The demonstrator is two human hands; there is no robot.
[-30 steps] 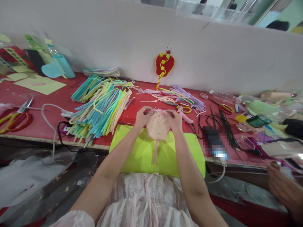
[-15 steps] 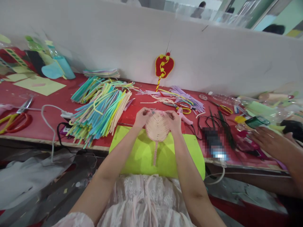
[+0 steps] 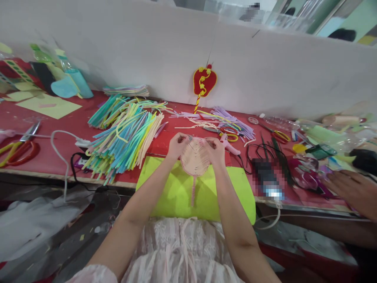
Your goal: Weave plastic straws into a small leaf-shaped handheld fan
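A pale peach fan [image 3: 195, 159] with a pink edge and a thin twisted pink handle is held over a bright yellow-green sheet [image 3: 235, 196]. My left hand [image 3: 177, 146] pinches its upper left rim. On the upper right rim my right hand [image 3: 216, 150] is closed in the same way. The fan's handle points down toward my lap. Just right of my right hand lies a pink glue gun [image 3: 230, 146]. Behind the fan, scissors with yellow handles [image 3: 231, 136] rest among purple pipe cleaners [image 3: 226, 118].
A large pile of coloured pipe cleaners [image 3: 126, 137] lies left of the fan. Big scissors [image 3: 22, 147] are at the far left. A red fan [image 3: 204, 81] with yellow flowers leans against the white partition [image 3: 132, 47]. At right are a blurred-out phone [image 3: 268, 179] and another person's hand [image 3: 350, 188].
The other person's hand at the right has drawn down and away from the green item. Both my hands keep hold of the fan, with barely any shift.
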